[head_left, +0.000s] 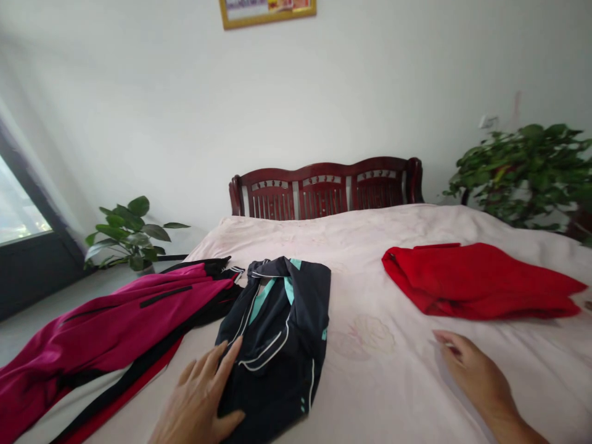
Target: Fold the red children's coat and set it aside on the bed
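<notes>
A dark navy jacket (303,314) with white piping and turquoise patches lies folded lengthwise on the bed. My left hand (201,394) is at its near left edge, fingers stretched and spread, the fingertips over the cloth. Off to the right, my right hand (478,376) is low over the pale bedsheet, apart from the clothes. Its fingers curl loosely with a small gap between them, and nothing shows in them. Just beyond that hand sits a folded red garment (481,280).
Left of the jacket, a magenta garment (124,314) overlaps black, white and red clothes. Pink bedding (361,246) runs back to a carved dark wooden headboard (324,188). Potted plants stand at left (132,231) and right (531,172). A framed picture (268,23) hangs above.
</notes>
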Motion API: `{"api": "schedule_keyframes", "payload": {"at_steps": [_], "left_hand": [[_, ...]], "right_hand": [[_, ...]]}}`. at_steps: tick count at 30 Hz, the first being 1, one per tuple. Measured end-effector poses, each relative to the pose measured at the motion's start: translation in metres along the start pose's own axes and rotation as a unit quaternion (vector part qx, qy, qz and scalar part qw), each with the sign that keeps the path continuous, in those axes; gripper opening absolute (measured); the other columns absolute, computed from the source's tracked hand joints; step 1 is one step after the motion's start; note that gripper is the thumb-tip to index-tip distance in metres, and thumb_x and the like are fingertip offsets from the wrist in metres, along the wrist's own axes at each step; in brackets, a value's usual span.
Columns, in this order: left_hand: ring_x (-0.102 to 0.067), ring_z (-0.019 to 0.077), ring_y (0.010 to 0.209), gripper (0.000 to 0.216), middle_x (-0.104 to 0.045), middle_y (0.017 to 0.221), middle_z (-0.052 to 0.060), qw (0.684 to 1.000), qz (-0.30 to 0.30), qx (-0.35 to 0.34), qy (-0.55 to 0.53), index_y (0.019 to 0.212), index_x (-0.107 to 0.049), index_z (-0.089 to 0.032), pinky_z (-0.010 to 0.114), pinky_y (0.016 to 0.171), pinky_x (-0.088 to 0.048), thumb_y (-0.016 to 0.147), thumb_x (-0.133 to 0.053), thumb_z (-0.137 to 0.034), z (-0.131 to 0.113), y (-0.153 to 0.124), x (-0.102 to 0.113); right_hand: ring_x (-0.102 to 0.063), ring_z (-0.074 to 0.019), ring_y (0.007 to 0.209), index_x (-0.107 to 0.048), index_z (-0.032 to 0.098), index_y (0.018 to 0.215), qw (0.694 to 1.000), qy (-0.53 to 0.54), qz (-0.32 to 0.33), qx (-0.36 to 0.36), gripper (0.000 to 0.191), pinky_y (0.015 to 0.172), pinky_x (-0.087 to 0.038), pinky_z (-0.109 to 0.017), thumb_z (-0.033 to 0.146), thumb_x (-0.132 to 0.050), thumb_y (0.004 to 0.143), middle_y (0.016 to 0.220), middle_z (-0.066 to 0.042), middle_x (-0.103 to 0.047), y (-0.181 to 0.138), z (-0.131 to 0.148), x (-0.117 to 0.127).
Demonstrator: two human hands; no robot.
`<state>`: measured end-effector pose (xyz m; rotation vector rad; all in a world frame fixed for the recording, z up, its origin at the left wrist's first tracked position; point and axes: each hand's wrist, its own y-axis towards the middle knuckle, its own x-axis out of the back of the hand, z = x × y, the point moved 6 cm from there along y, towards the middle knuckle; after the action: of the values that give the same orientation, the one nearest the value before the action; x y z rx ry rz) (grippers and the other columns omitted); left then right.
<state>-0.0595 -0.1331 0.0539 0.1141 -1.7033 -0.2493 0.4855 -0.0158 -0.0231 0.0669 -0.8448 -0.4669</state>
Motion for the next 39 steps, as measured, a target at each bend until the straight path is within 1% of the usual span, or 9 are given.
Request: {"api": "schedule_keyframes", "payload": {"at_steps": [5,11,14,18,23,26,31,34,39], "left_hand": [[-0.063,0.0279,0.115,0.07,-0.063,0.13,0.002,0.982,0.098,0.06,-0.153,0.14,-0.048,-0.041,0.036,0.095,-0.049,0.073,-0.058,-0.025,0.019,-0.001,-0.01],[-0.067,0.018,0.092,0.055,-0.071,0.099,-0.003,0.954,0.091,-0.079,-0.275,0.106,-0.068,-0.036,0.025,0.08,-0.05,0.062,-0.051,-0.007,-0.071,0.01,0.02],[-0.065,0.016,0.089,0.053,-0.072,0.096,-0.004,0.925,0.128,-0.138,-0.331,0.102,-0.07,-0.034,0.024,0.08,-0.049,0.059,-0.057,-0.006,-0.109,0.012,0.026],[-0.065,0.0169,0.086,0.043,-0.073,0.098,0.0,0.899,0.146,-0.076,-0.405,0.113,-0.068,-0.028,0.026,0.08,-0.051,0.07,-0.065,-0.023,-0.089,0.032,0.011],[-0.056,0.0286,0.122,0.051,-0.065,0.125,0.011,0.926,-0.073,0.087,-0.359,0.118,-0.065,-0.018,0.041,0.101,-0.044,0.08,-0.056,-0.05,0.011,0.082,-0.012],[-0.063,0.0289,0.111,0.055,-0.07,0.116,0.013,0.902,-0.015,0.16,-0.402,0.119,-0.063,-0.016,0.041,0.088,-0.052,0.082,-0.051,-0.056,0.031,0.106,-0.047],[-0.071,0.0221,0.087,0.051,-0.074,0.096,0.01,0.911,0.039,0.138,-0.387,0.11,-0.064,-0.015,0.034,0.075,-0.055,0.093,-0.033,-0.052,0.015,0.134,-0.079],[-0.065,0.0276,0.108,0.038,-0.073,0.102,0.012,0.94,0.002,0.098,-0.327,0.096,-0.069,-0.017,0.042,0.096,-0.047,0.09,-0.044,-0.045,0.023,0.142,-0.076],[-0.03,0.0295,0.145,0.032,-0.062,0.134,0.01,0.991,-0.011,-0.041,-0.125,0.107,-0.072,-0.022,0.054,0.12,-0.006,0.082,-0.052,-0.017,0.067,0.144,-0.062]], "right_hand": [[-0.062,-0.0263,0.111,-0.063,0.022,0.116,0.978,0.049,0.011,0.205,0.042,0.097,-0.049,-0.041,0.04,-0.052,0.079,0.12,-0.009,-0.067,-0.04,0.093,-0.02],[-0.041,-0.0364,0.135,-0.024,0.017,0.154,0.86,0.09,0.164,0.475,0.106,0.11,-0.035,-0.053,0.051,-0.074,0.067,0.15,-0.018,-0.041,-0.143,0.237,-0.067],[-0.06,-0.0313,0.111,-0.037,0.016,0.148,0.802,0.082,0.229,0.545,0.086,0.106,-0.038,-0.053,0.045,-0.065,0.072,0.122,-0.014,-0.065,-0.177,0.264,-0.088],[-0.065,-0.0232,0.078,-0.071,0.023,0.099,0.847,0.123,0.231,0.463,0.031,0.082,-0.051,-0.04,0.037,-0.053,0.078,0.083,-0.006,-0.072,-0.156,0.241,-0.078],[-0.068,-0.0275,0.071,-0.075,0.018,0.08,0.934,0.346,0.048,0.071,0.029,0.065,-0.055,-0.036,0.044,-0.066,0.07,0.073,-0.008,-0.074,-0.085,0.147,-0.029],[-0.07,-0.0318,0.076,-0.076,0.015,0.077,0.925,0.37,0.025,-0.082,0.033,0.069,-0.057,-0.037,0.043,-0.074,0.058,0.071,-0.008,-0.075,-0.082,0.106,-0.029],[-0.071,-0.0346,0.08,-0.075,0.012,0.08,0.885,0.414,0.091,-0.192,0.047,0.069,-0.059,-0.037,0.049,-0.079,0.052,0.072,-0.009,-0.075,-0.095,0.075,-0.046],[-0.071,-0.0343,0.084,-0.073,0.009,0.088,0.869,0.445,0.076,-0.203,0.055,0.072,-0.059,-0.038,0.051,-0.08,0.053,0.075,-0.01,-0.075,-0.092,0.063,-0.048],[-0.071,-0.0345,0.087,-0.071,0.009,0.098,0.881,0.423,0.035,-0.208,0.06,0.076,-0.059,-0.039,0.054,-0.075,0.058,0.078,-0.011,-0.076,-0.09,0.042,-0.05]]}}
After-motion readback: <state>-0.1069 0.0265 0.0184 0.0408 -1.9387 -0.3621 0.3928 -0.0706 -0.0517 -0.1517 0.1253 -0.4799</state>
